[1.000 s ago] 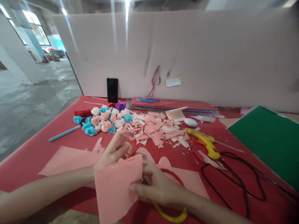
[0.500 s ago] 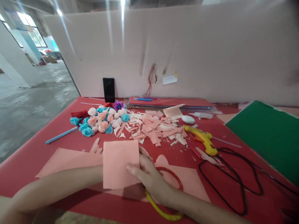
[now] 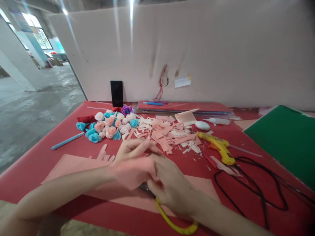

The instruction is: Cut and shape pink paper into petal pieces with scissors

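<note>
Both my hands meet low in the middle over the red table. My left hand pinches a folded piece of pink paper, its fingers stretched above the fold. My right hand is closed on the same paper from the right and lies over scissors with a yellow handle. A larger pink sheet lies flat under and to the left of my hands.
Behind my hands are a heap of pink paper scraps and a cluster of small paper roses. A yellow glue gun with a black cord lies right. A blue pen, a phone and a green board are around.
The pink square that stood upright in my hands half a second ago is now bent over and folded low between both hands. My left fingers have come up over it.
</note>
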{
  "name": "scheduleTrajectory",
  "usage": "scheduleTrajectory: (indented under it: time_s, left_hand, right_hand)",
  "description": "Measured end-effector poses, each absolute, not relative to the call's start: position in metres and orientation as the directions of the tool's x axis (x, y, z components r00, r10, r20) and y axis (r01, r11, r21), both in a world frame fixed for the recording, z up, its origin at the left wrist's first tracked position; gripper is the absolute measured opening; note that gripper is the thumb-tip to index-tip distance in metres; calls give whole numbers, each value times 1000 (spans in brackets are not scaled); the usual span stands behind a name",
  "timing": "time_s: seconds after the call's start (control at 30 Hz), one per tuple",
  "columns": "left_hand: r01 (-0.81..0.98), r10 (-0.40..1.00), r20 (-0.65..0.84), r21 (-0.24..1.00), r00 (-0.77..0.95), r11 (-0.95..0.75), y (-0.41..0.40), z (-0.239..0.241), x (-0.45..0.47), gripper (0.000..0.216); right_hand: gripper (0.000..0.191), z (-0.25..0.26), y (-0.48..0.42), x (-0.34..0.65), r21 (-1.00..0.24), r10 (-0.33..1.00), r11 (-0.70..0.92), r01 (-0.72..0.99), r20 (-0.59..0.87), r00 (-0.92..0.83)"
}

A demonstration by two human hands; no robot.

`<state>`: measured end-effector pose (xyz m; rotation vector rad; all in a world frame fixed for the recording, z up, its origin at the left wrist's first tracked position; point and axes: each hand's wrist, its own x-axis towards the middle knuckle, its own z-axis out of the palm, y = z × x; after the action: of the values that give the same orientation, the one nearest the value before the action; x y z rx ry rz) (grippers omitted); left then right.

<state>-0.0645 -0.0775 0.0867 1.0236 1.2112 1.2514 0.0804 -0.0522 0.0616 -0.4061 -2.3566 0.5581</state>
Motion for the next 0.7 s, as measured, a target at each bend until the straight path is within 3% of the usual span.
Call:
scheduleTrajectory:
  time_s: [0.1, 0.17, 0.33, 0.43, 0.53, 0.7]
  left_hand:
    - [-200, 999, 46, 979, 25, -40, -78, 84, -67, 38]
    - [-255, 991, 120, 961, 52, -103, -78, 80, -68, 25]
    - [-400, 971, 214, 904, 109, -154, -77, 78, -71, 34]
    - [-553, 939, 238, 830, 247, -65, -79, 82, -72, 47]
    - [-703, 890, 286, 709, 354, 52, -85, 90, -71, 42]
    - [-775, 890, 223, 600, 399, 197, -93, 103, -68, 48]
  right_hand:
    - [29, 66, -54, 85, 47, 95, 988, 145, 558, -825]
    - [35, 66, -54, 87, 214, 23, 964, 157, 521, -853]
    - [40, 70, -52, 88, 273, -13, 949, 159, 536, -844]
    - [38, 72, -52, 87, 297, -34, 938, 177, 588, -808]
    - [33, 72, -53, 87, 312, -57, 933, 182, 624, -779]
    - [32, 71, -56, 91, 364, -98, 917, 163, 601, -794]
